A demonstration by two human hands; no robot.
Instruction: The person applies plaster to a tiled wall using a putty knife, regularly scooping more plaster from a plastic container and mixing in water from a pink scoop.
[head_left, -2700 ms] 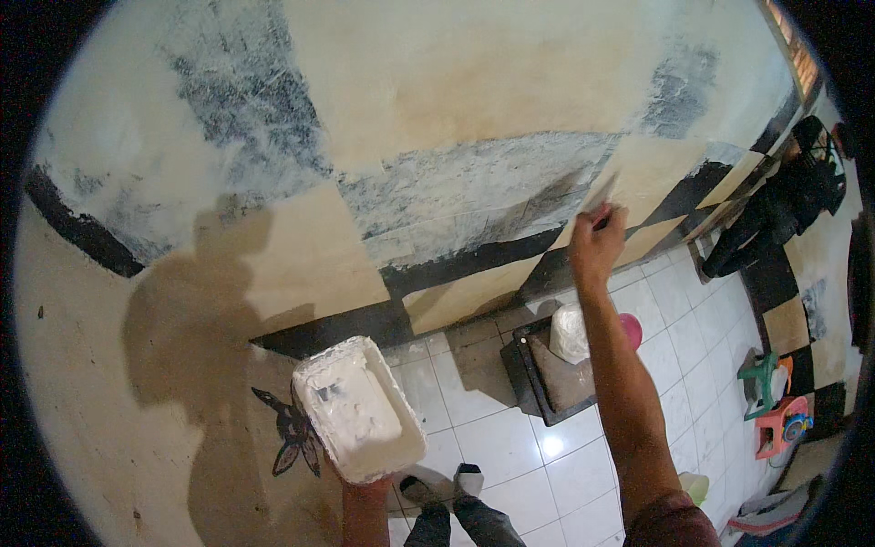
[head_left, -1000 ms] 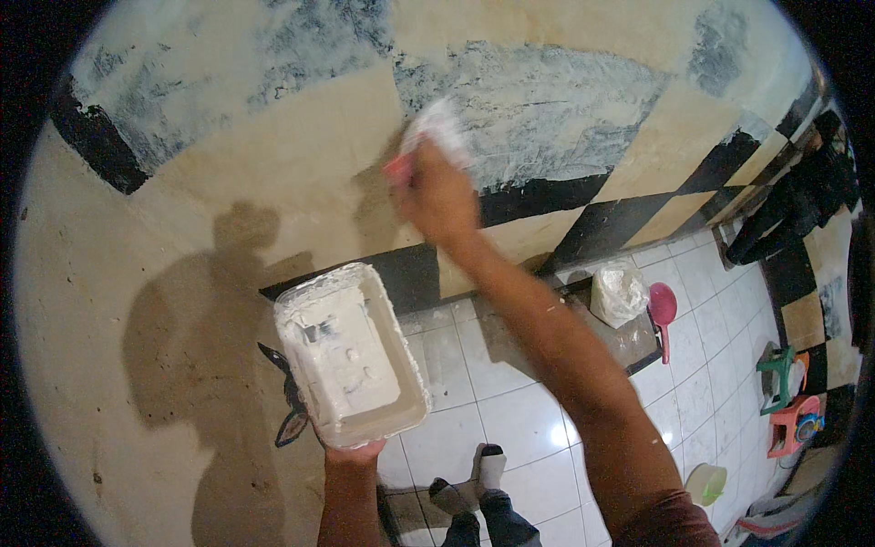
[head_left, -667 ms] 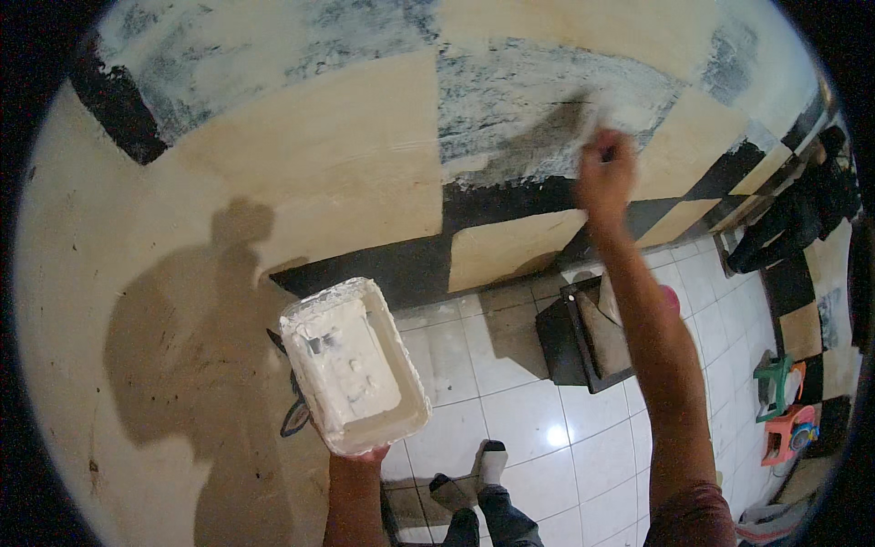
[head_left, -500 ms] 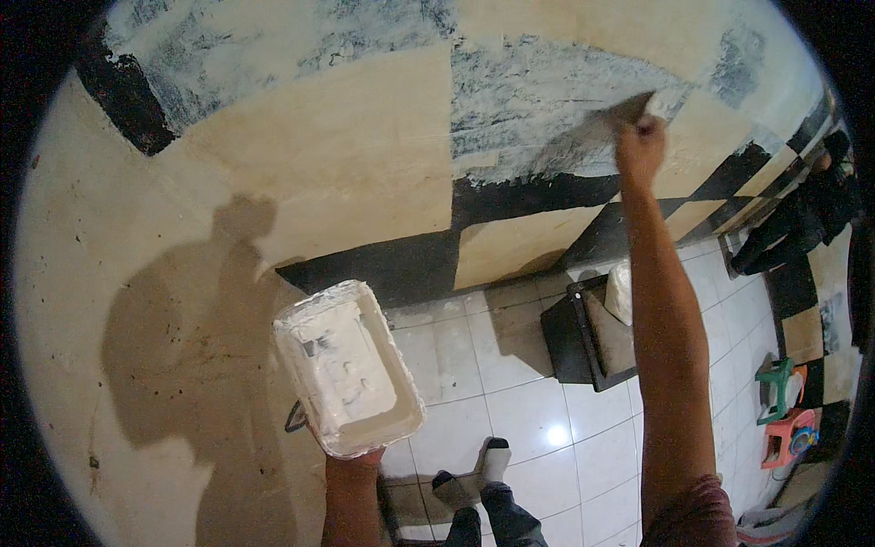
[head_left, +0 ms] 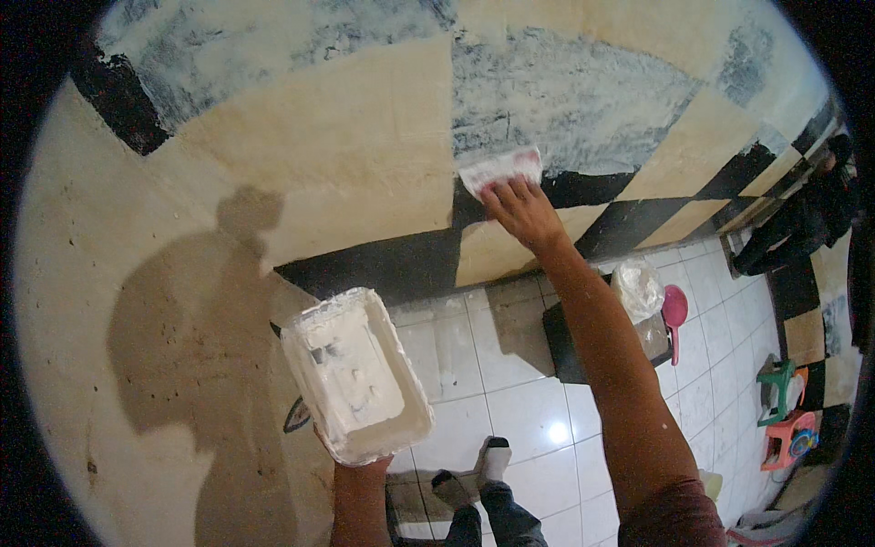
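Note:
From below, my left hand (head_left: 366, 463) holds up a rectangular plastic tub (head_left: 416, 421), its fingers mostly hidden underneath. White putty (head_left: 351, 369) fills much of the tub and smears its rim. My right hand (head_left: 521, 211) grips a flat, putty-coated spreader (head_left: 497, 170), pressed to the checkered wall (head_left: 365, 155). The spreader lies at the lower left corner of a dark square thinly coated with whitish putty (head_left: 565, 100); a bare black strip (head_left: 588, 189) shows along that square's bottom edge.
On the white tiled floor (head_left: 524, 410) near the wall stands a black container (head_left: 565, 346) with a clear plastic bag (head_left: 638, 287) and a pink dipper (head_left: 674, 310). Green (head_left: 777, 390) and red (head_left: 786, 438) stools are at the right. Another person (head_left: 802, 210) is at the far right.
My right hand has swept left and down across the dark square with the spreader, now flatter to the wall. The tub has shifted slightly right and down.

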